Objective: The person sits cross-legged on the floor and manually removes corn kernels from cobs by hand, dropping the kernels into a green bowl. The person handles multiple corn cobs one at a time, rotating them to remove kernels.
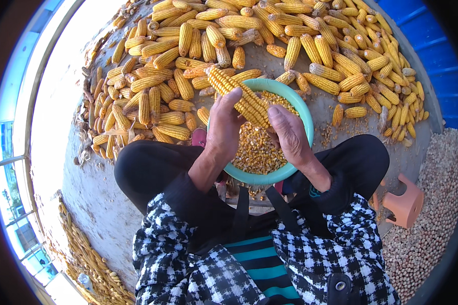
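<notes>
An ear of dried yellow corn is held slantwise between both my hands, above a mint-green plastic basin. Dark gaps run lengthwise between some of its kernel rows. My left hand grips the ear along its middle, thumb on top. At the lower right end, my right hand holds it with the thumb pressed near the tip; the fingers beneath are mostly hidden. Loose corn kernels lie in the basin, which stands between my knees.
Heaped ears of corn spread across the concrete floor ahead and to both sides. A salmon-coloured plastic stool stands at right, by piled bare corncobs. Blue metal sheeting borders the far right. More ears lie lower left.
</notes>
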`<action>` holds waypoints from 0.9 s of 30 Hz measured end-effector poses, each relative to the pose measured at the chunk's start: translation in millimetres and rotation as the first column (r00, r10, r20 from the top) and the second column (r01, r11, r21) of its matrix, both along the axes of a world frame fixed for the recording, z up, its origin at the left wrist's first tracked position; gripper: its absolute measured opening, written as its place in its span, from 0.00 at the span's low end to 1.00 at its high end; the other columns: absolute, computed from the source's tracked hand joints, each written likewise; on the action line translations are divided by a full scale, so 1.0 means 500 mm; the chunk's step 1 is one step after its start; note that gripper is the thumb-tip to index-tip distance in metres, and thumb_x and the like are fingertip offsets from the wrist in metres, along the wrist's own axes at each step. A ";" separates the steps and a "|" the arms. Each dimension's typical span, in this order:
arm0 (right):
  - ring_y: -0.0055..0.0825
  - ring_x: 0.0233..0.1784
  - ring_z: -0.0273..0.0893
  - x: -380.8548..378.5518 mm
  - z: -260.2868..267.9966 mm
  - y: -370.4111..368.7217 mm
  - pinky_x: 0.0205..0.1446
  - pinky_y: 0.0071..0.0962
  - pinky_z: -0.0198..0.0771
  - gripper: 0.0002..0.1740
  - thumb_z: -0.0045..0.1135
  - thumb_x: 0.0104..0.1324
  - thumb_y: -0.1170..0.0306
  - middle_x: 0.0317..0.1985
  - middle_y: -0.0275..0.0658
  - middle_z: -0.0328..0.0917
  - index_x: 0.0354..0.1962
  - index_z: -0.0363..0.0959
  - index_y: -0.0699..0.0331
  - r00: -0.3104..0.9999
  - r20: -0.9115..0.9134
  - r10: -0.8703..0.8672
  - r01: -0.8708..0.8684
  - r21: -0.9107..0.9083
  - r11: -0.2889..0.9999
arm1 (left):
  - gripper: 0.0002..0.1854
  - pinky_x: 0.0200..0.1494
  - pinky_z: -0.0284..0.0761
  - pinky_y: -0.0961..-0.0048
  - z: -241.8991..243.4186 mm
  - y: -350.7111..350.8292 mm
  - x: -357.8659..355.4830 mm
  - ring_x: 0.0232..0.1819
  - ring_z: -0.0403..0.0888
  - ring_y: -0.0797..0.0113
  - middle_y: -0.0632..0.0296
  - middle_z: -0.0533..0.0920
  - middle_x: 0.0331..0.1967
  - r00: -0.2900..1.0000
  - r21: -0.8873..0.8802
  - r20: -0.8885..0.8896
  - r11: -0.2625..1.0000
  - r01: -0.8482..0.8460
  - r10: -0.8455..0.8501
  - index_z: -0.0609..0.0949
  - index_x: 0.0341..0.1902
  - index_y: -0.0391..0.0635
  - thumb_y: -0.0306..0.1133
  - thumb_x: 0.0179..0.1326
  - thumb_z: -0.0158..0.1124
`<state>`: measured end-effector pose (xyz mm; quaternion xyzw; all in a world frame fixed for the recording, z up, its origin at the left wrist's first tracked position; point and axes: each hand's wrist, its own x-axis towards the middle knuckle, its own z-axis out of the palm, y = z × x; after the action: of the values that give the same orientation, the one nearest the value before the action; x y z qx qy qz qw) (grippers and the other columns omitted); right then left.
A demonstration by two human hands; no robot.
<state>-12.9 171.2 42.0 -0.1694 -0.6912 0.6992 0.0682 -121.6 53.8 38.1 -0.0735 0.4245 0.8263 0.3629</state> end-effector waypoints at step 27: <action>0.13 0.20 0.63 0.008 -0.004 -0.015 0.22 0.18 0.59 0.28 0.40 0.72 0.47 0.21 0.30 0.70 0.32 0.72 0.66 0.959 0.247 0.139 0.005 -0.504 0.863 | 0.05 0.35 0.80 0.64 -0.007 -0.011 -0.002 0.28 0.77 0.64 0.62 0.75 0.25 0.983 -0.035 0.101 0.988 -0.151 0.154 0.73 0.35 0.43 0.31 0.62 0.56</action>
<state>-9.0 163.8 40.1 -0.2522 -0.4947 0.8257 -0.0992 -122.4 48.3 34.5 -0.1534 0.4096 0.8408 0.3191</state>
